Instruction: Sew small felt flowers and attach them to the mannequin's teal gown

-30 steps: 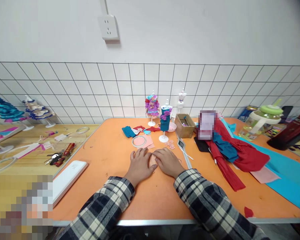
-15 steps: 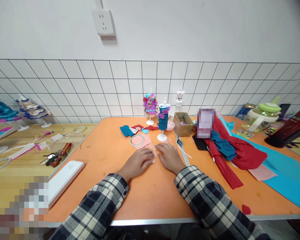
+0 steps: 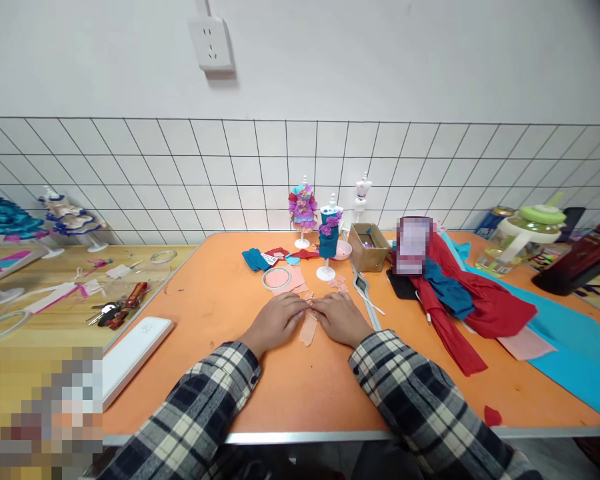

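Note:
A narrow light-pink strip of thin cloth or paper lies on the orange table between my hands. My left hand comes in from the left, its fingertips closed on the strip's upper part. From the other side my right hand pinches the same spot, so the two sets of fingertips meet and partly hide the strip. Just beyond them are a pink sheet with a roll of tape on it, and small pink scraps. A mini dress form in a teal dress with purple flowers stands behind.
Scissors lie right of my hands. Farther back are a cardboard box, a pink bowl and other dress forms. Red cloth, a phone and a jug occupy the right. A white power bank lies left.
My hands have come together, with the right fingertips moving left to meet the left ones. More of the pink strip now shows below them. The view has shifted slightly.

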